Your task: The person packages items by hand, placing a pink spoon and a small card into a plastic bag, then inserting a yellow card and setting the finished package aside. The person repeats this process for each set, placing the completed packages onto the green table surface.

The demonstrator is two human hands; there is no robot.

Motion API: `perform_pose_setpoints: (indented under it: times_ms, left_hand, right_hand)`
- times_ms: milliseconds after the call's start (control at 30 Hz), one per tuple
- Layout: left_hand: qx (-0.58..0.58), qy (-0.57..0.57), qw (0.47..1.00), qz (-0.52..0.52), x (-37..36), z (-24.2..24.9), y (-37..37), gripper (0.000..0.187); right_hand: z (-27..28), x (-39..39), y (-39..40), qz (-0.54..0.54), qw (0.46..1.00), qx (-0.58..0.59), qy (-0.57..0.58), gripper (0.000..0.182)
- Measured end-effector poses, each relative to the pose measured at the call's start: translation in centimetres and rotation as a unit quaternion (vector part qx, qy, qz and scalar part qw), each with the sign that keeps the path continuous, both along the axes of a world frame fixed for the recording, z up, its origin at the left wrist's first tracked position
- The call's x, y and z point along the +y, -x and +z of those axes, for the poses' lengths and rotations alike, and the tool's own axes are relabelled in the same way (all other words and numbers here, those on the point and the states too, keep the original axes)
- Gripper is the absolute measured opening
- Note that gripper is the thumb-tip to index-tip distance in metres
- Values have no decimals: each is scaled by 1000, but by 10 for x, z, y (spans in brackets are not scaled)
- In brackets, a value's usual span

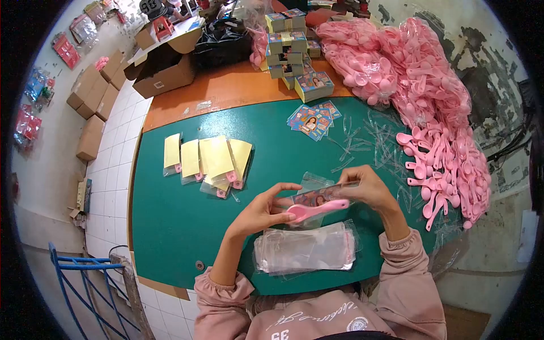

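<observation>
Pink sleeves fill the bottom of the view, both forearms reaching over a green desk. Just beyond them lies a stack of clear plastic bags. Above it, the left hand steadies the round end of a pink plastic spoon, its fingers curled and pinching the bowl, forefinger stretched out. The right hand grips the handle end along with a printed picture card in a clear sleeve, fingers pressed together around both. Spoon and card sit between the hands, lifted just over the bag stack. The spoon looks light and stiff, best held at the bowl or handle tip; the sleeve looks thin, slick and floppy, likely easiest to pinch at its open edge. To the left lie finished packets with yellow backing. Farther off are loose cards, bundled card stacks, and a big heap of pink spoons on the right. Cardboard boxes sit at the far left.
</observation>
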State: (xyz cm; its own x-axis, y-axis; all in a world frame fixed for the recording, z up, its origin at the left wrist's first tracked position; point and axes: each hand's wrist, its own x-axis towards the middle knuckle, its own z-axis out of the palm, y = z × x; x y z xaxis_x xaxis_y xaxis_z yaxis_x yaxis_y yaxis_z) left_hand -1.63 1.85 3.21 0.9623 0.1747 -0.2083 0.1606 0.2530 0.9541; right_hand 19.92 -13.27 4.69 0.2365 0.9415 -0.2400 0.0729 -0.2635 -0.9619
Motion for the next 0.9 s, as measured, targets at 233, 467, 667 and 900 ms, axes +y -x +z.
perform_pose_setpoints:
  times_ms: [233,467,667,900]
  left_hand:
    - [-5,8,999,53,1,-18,-1,47]
    - [-26,-2,980,196,-34,-15,-21,54]
    - [34,153,982,106,-35,-16,-15,56]
    - [78,111,989,56,-37,-18,-12,53]
  right_hand:
    - [6,0,3,-34,998,51,14,10]
    - [7,12,29,-164,915,-336,-151,20]
    - [3,1,42,66,914,-382,-116,31]
    - [-6,-3,51,139,901,-389,-133,25]
